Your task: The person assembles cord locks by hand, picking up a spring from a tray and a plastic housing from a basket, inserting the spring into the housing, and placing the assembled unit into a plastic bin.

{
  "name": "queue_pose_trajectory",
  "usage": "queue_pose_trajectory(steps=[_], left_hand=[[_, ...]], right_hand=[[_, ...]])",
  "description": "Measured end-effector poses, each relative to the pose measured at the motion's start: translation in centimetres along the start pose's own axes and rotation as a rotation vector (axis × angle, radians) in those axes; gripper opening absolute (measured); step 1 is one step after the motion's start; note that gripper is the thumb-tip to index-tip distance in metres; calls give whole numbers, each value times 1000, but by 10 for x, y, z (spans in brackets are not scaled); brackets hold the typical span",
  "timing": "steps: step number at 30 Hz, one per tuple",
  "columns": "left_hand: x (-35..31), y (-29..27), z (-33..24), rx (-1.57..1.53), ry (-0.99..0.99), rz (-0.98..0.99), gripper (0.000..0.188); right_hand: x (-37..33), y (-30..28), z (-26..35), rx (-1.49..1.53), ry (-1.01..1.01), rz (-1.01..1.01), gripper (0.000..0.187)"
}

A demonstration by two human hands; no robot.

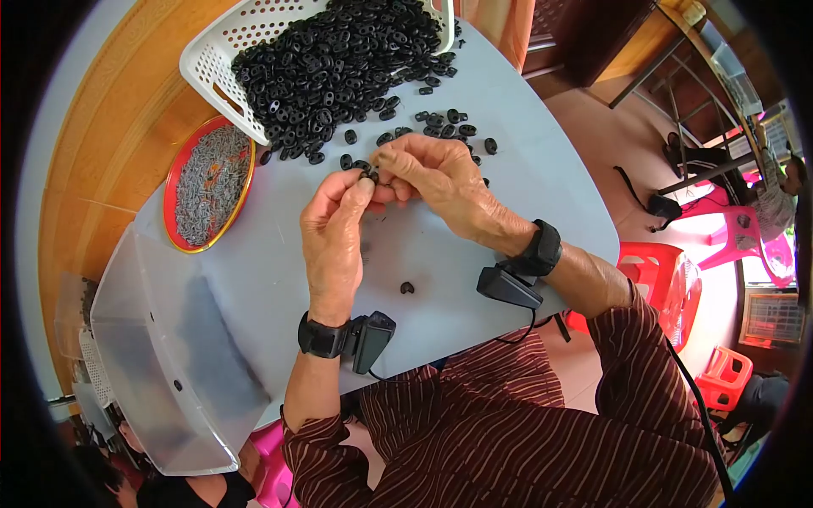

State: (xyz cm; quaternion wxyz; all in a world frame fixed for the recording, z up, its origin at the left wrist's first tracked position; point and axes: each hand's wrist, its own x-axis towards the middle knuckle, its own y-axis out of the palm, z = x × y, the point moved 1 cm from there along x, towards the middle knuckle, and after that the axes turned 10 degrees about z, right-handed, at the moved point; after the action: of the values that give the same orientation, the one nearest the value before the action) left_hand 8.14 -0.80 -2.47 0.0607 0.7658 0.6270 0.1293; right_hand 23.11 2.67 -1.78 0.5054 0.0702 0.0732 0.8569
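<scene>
Over the table, my left hand [335,229] is closed, pinching a small black oval plastic piece [367,174] between thumb and fingertips. My right hand [440,179] meets it from the right, its thumb and fingers pinched together against the same spot. Whatever sits between the right fingertips is too small to make out. Just beyond both hands lie several loose black oval pieces [440,127], some with two holes. One more black piece [407,288] rests alone on the tabletop, nearer to me.
A white perforated basket [222,72] lies tipped at the far side, black pieces spilling onto the pale table [542,161]. Left of it stands a red gold-rimmed tray [172,196] of small grey screws. A clear plastic bin [161,339] stands at the left edge. Red stools [669,292] are on the right.
</scene>
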Motion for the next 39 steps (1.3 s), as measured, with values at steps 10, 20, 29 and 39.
queue_pose_trajectory(steps=[10,20,29,39], left_hand=[[0,2,-4,45,22,32,16],[0,4,-2,27,66,32,17],[-1,4,-13,42,35,42,23],[11,-20,-22,815,-68,-86,16]], right_hand=[[-1,3,8,-120,-31,8,22],[-2,2,10,7,-60,99,21],[-1,3,3,-27,-75,37,18],[7,-13,10,226,-99,-204,16]])
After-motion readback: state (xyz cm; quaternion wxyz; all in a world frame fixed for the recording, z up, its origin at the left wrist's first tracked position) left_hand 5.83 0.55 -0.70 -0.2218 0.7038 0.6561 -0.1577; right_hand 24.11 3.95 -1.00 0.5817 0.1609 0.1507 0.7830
